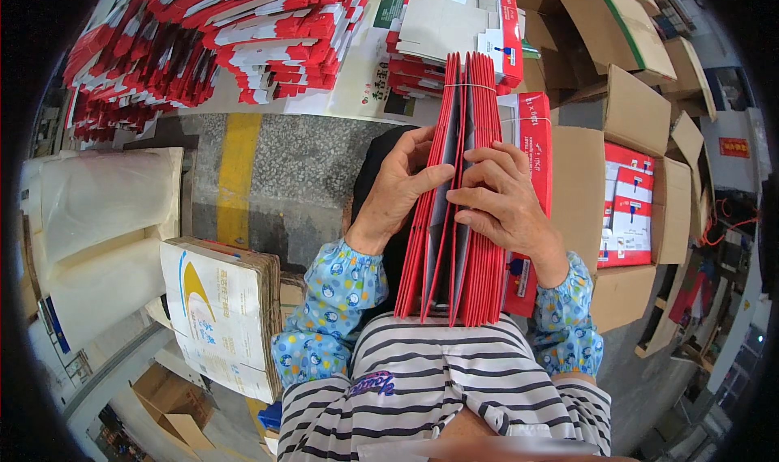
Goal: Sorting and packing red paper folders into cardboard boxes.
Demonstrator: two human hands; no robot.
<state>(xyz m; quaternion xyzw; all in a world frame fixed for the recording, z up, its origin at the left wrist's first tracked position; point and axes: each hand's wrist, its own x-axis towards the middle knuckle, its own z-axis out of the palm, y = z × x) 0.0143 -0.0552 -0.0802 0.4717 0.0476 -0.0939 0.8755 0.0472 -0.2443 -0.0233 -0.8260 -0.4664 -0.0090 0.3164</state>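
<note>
You are holding a thick bundle of flat red folded cartons (466,194) on edge against your lap, its lower end resting by your striped shirt and its upper end pointing away from you. Your left hand (398,190) is curling loosely over the left side of the bundle, thumb and fingers pressing into the leaves, while your right hand (503,198) is lying half open on the right side, its fingertips (464,196) poking into a gap between leaves near the middle. Neither hand is closing fully; both are parting and steadying the stack.

A thin band (471,85) is already circling the far end of the bundle, so the gathering looks done, and you seem to be leafing through or counting, roughly at the middle. The open cardboard box (629,219) on your right is already holding some red and white packs, with room left. Large heaps of red and white flat cartons (203,40) are still lying ahead on the surface, so plenty appears to remain.
</note>
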